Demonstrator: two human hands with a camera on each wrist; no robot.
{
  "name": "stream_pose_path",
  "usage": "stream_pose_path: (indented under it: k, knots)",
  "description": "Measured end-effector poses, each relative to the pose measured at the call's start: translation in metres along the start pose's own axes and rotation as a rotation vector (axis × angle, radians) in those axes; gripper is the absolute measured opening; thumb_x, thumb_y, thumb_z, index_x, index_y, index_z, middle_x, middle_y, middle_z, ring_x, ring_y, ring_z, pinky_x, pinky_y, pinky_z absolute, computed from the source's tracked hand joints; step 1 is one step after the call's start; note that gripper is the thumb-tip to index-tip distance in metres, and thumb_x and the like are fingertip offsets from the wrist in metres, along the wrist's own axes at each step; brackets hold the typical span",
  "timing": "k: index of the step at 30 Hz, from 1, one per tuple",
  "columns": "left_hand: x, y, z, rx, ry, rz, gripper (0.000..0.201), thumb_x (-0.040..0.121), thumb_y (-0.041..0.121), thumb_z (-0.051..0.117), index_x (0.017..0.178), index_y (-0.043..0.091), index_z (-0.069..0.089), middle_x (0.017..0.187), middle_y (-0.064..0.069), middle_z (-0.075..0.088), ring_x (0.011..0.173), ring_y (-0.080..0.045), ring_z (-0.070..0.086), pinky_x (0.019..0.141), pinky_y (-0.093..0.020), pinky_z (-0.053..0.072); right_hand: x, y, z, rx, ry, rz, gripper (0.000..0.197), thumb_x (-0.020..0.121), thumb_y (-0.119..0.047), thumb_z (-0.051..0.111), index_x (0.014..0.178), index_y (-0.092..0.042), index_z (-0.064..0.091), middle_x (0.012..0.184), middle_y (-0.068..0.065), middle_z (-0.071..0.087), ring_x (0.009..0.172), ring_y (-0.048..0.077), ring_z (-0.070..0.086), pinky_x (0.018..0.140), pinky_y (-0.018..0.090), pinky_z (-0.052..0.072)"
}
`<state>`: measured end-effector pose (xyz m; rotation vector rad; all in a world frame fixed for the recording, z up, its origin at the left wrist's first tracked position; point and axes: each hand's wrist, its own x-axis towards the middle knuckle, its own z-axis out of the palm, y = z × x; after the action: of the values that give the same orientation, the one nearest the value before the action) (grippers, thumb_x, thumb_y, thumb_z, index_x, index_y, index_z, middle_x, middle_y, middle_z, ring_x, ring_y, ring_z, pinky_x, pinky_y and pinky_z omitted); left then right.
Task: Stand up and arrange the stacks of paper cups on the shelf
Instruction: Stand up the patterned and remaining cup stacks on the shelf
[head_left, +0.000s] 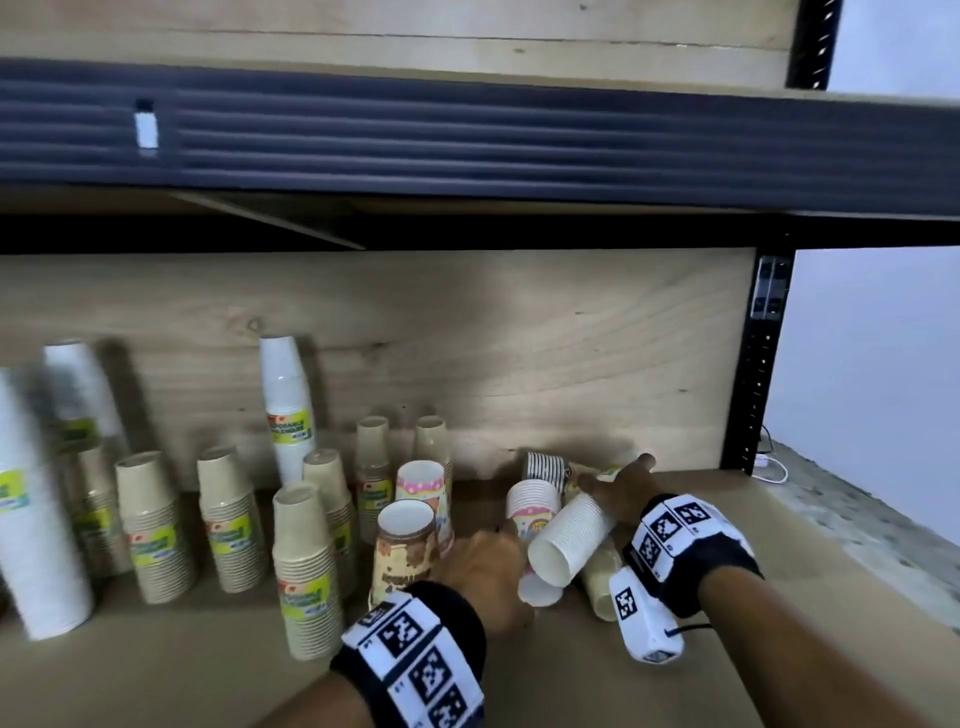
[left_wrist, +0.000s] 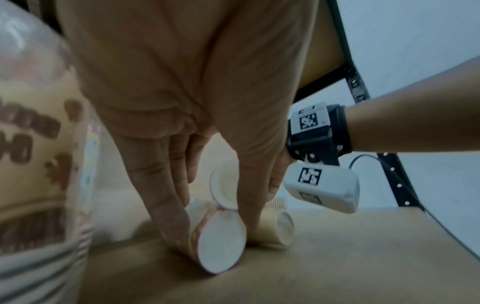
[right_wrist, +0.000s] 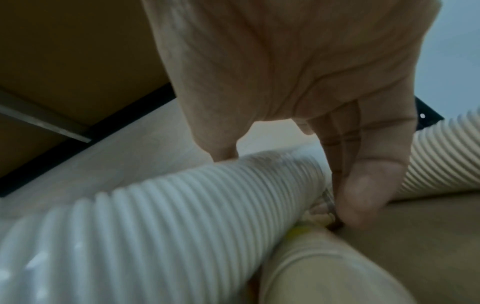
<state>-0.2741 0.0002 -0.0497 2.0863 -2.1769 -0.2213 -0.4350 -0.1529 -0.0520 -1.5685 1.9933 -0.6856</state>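
Note:
Several cup stacks lie tumbled on the wooden shelf. My left hand reaches into the pile and pinches a pink-patterned stack between fingers and thumb; the stack lies on its side, base toward the wrist camera. My right hand grips the narrow end of a ribbed white stack, thumb on top and fingers down its far side. A kraft stack lies under it. A dark-striped stack lies behind.
To the left, upright stacks crowd the shelf: kraft ones, a brown-printed one beside my left wrist, a pink one, and tall white ones. The upper shelf beam hangs overhead. A black post marks the right end.

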Motion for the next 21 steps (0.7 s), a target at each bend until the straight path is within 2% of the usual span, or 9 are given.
stream_pose_path:
  k: [3,5,6,8,9,11,13,15,21]
  knots:
    - [0.007,0.001,0.006,0.029,-0.039,-0.040,0.062,0.078,0.036,0.074,0.130,0.012,0.048,0.129,-0.010,0.057,0.118,-0.031,0.056,0.094,-0.036,0.046,0.007,0.005,-0.002,0.102,-0.054,0.047,0.099,0.071,-0.049,0.076,0.136,-0.002,0.017,0.131,0.025,0.048,0.116,0.040,0.053,0.100,0.045,0.044]
    - [0.011,0.002,0.010,0.000,-0.065,-0.064,0.070,0.077,0.041,0.074,0.134,0.013,0.045,0.132,-0.009,0.056,0.120,-0.029,0.055,0.095,-0.035,0.046,0.010,0.008,-0.012,0.147,-0.065,0.069,0.106,0.063,-0.050,0.082,0.133,-0.004,0.016,0.129,0.024,0.048,0.114,0.040,0.053,0.099,0.046,0.045]
    - [0.015,0.003,0.013,-0.021,-0.072,-0.067,0.076,0.076,0.044,0.075,0.137,0.013,0.042,0.134,-0.009,0.054,0.122,-0.029,0.054,0.097,-0.035,0.046,0.009,0.010,-0.021,0.143,-0.057,0.063,0.103,0.065,-0.046,0.082,0.133,-0.003,0.017,0.127,0.024,0.048,0.113,0.040,0.053,0.098,0.045,0.046]
    - [0.021,0.007,0.017,-0.066,-0.079,-0.070,0.096,0.072,0.054,0.073,0.146,0.013,0.028,0.138,-0.009,0.050,0.124,-0.029,0.053,0.100,-0.035,0.045,0.006,0.018,-0.041,0.167,-0.040,0.081,0.089,0.076,-0.037,0.077,0.130,0.000,0.017,0.124,0.024,0.048,0.110,0.037,0.053,0.091,0.041,0.048]
    - [0.025,0.009,0.020,-0.094,-0.077,-0.074,0.104,0.071,0.058,0.072,0.149,0.015,0.019,0.141,-0.009,0.047,0.126,-0.029,0.051,0.102,-0.034,0.044,0.006,0.021,-0.050,0.179,-0.034,0.082,0.082,0.078,-0.036,0.075,0.125,0.000,0.019,0.121,0.023,0.049,0.106,0.035,0.054,0.083,0.039,0.050]
    - [0.031,0.018,0.023,-0.140,-0.077,-0.059,0.109,0.070,0.061,0.069,0.152,0.029,0.004,0.153,-0.008,0.031,0.134,-0.030,0.041,0.108,-0.034,0.038,0.006,0.029,-0.066,0.203,-0.002,0.016,0.081,0.071,-0.039,0.078,0.116,-0.003,0.021,0.114,0.019,0.052,0.099,0.033,0.059,0.075,0.039,0.054]
    - [0.039,0.024,0.025,-0.155,-0.087,-0.032,0.104,0.072,0.060,0.068,0.149,0.041,0.001,0.160,-0.008,0.011,0.142,-0.031,0.027,0.114,-0.036,0.029,0.011,0.040,-0.075,0.254,0.043,-0.021,0.096,0.046,-0.048,0.082,0.113,-0.008,0.026,0.109,0.018,0.058,0.091,0.036,0.066,0.073,0.050,0.059]
    - [0.043,0.027,0.027,-0.143,-0.124,-0.030,0.095,0.076,0.055,0.066,0.148,0.043,0.006,0.161,-0.010,0.001,0.145,-0.032,0.020,0.117,-0.035,0.025,0.029,0.059,-0.080,0.282,0.056,-0.053,0.102,0.033,-0.052,0.078,0.114,-0.010,0.032,0.101,0.016,0.063,0.085,0.035,0.068,0.068,0.052,0.060]
    - [0.047,0.025,0.029,-0.165,-0.106,-0.036,0.072,0.089,0.038,0.054,0.149,0.040,0.014,0.161,-0.009,-0.002,0.147,-0.031,0.015,0.118,-0.033,0.020,0.030,0.071,-0.096,0.258,0.116,-0.216,0.090,0.036,-0.042,0.073,0.108,0.006,0.049,0.090,0.017,0.067,0.081,0.029,0.068,0.066,0.041,0.057]
